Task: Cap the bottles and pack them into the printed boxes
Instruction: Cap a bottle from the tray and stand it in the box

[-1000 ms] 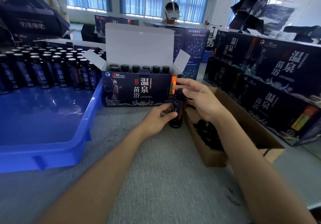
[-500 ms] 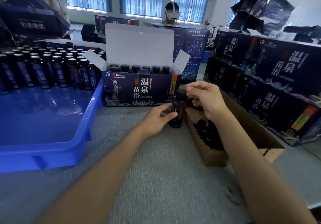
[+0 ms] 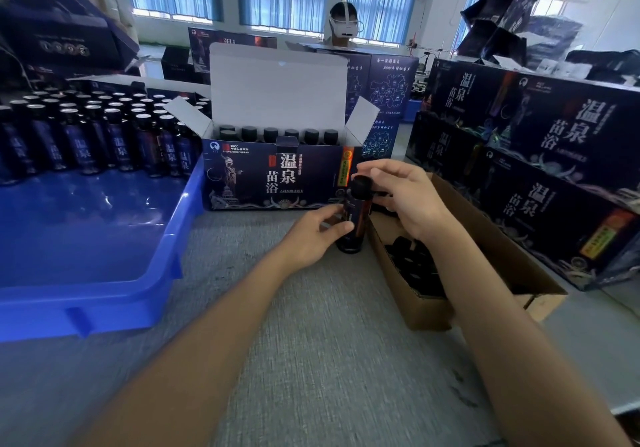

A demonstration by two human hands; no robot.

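The left hand (image 3: 308, 238) has its fingers (image 3: 341, 227) curled round one dark bottle (image 3: 351, 235) that stands on the table (image 3: 311, 342). The right hand (image 3: 408, 197) pinches the black cap (image 3: 362, 185) on top of it. Just behind the fingers is one open printed box (image 3: 277, 179) with at least six capped bottles (image 3: 291, 133) inside. It says "PICC" and "温泉苗浴". Right of the fingers, one brown box (image 3: 485, 238) holds loose caps (image 3: 415, 266). Left of the fingers, one blue tray (image 3: 104, 301) holds many more bottles (image 3: 83, 141), too many to count.
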